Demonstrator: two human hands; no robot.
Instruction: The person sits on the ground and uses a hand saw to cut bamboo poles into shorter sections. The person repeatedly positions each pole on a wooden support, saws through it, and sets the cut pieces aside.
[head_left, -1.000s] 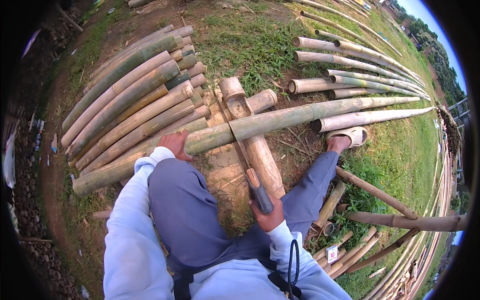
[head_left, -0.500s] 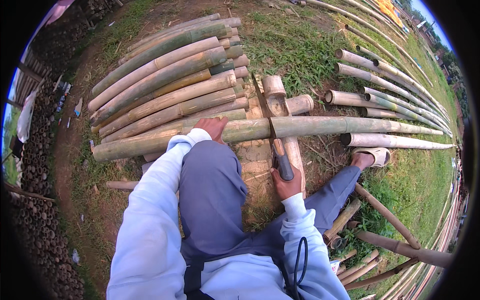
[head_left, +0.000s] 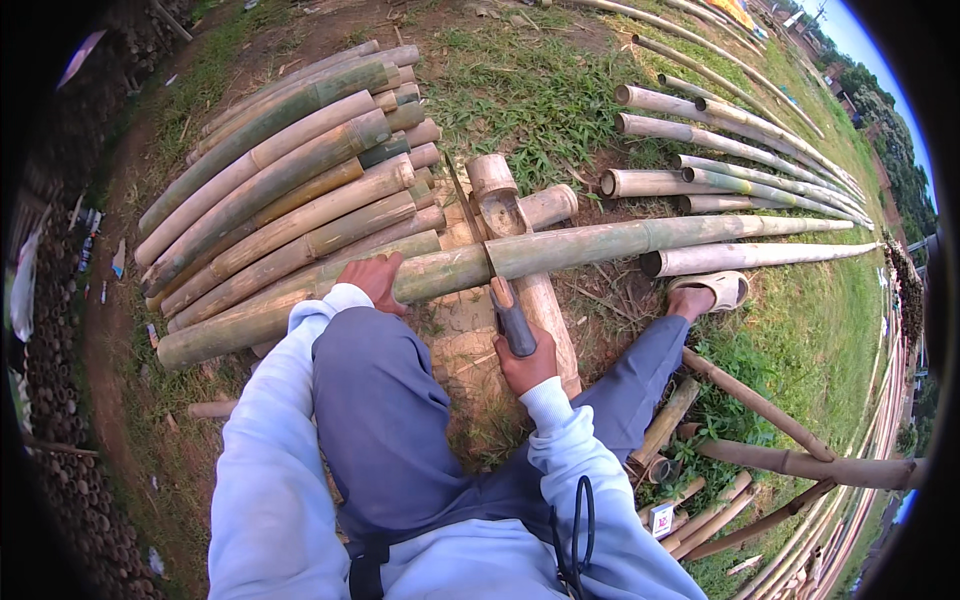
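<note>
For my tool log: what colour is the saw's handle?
Dark grey handle, brown toward its far end; head view.

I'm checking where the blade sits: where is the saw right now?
In the head view, the saw is near the centre, its handle in the right hand and its blade across the long bamboo pole, right of the left hand.

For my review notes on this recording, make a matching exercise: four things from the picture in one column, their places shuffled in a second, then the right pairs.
Things
1. Dark-handled hand saw with a long metal blade
2. Bare left hand
3. Beige slip-on sandal
4. Stack of green and tan bamboo lengths

Places
A. Laid over the long green-tan bamboo pole
B. In the upper left of the view
C. Gripped in the right hand
D. On the right foot

Pairs: 1-C, 2-A, 3-D, 4-B
</note>
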